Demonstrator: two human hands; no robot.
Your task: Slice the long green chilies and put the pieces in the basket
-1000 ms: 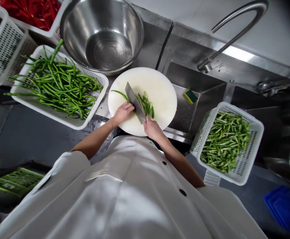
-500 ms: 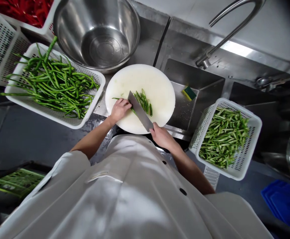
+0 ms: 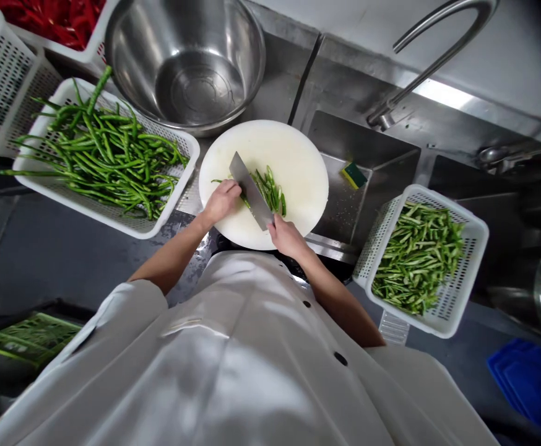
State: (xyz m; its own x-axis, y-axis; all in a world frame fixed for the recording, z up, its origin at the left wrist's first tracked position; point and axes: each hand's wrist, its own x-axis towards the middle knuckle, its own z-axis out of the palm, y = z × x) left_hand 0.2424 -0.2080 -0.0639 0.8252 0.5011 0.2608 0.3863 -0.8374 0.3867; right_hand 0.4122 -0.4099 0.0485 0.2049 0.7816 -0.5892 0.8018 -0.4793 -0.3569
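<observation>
On the round white cutting board (image 3: 298,158), my left hand (image 3: 221,202) presses down with curled fingers on a long green pepper (image 3: 245,199); the rest of that pepper is mostly hidden under the hand. My right hand (image 3: 289,236) grips a cleaver (image 3: 252,193) by its handle. The wide blade lies slantwise across the board, its flat close to my left fingertips. Just right of the blade is a small pile of slant-cut green pepper pieces (image 3: 273,189).
Left of the board stands a white basket (image 3: 152,232) of whole long green peppers. A large steel bowl (image 3: 194,80) sits behind. To the right are a sink (image 3: 367,148) with a sponge (image 3: 354,175), a faucet (image 3: 419,74), and a white basket (image 3: 472,260) of cut peppers.
The cleaver and my right hand have shifted up and to the left, nearer my left fingers. My left hand still holds the pepper at the board's left side.
</observation>
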